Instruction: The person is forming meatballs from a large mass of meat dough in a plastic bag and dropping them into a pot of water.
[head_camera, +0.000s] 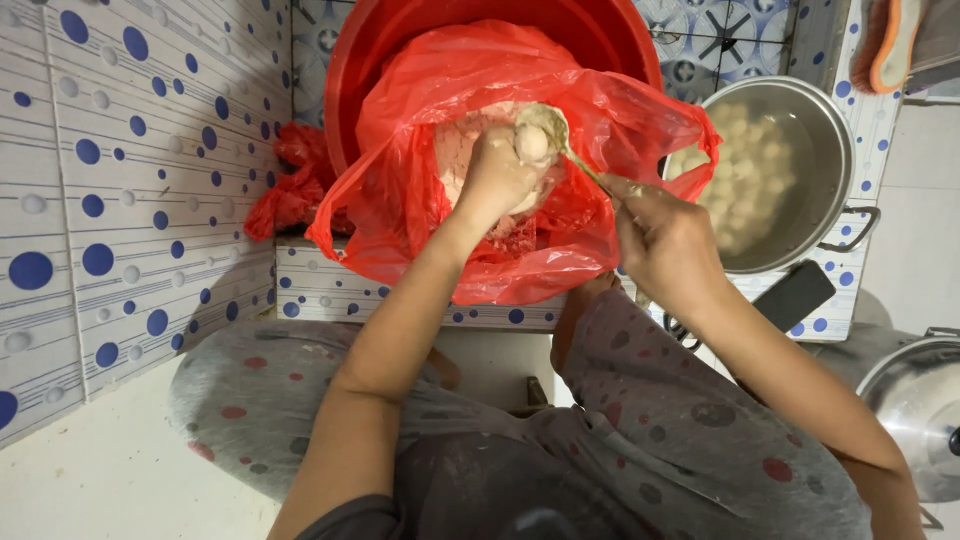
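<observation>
Blue-dotted tiles line the wall and the low ledge where a seated person works. Left hand is closed in a fist grip, squeezing a pale ball of paste out at its top; right hand is clamped on a spoon resting against that ball. Beneath the grip, a red tub lined with a red plastic bag holds the paste. Beside the right grip, a steel pot holds many balls in water. A soft ball could slip off the spoon and fall short of the pot.

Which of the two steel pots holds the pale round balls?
The steel pot on the tiled ledge beside the red plastic bag; the other steel pot, lower right, shows only its outside.
</observation>
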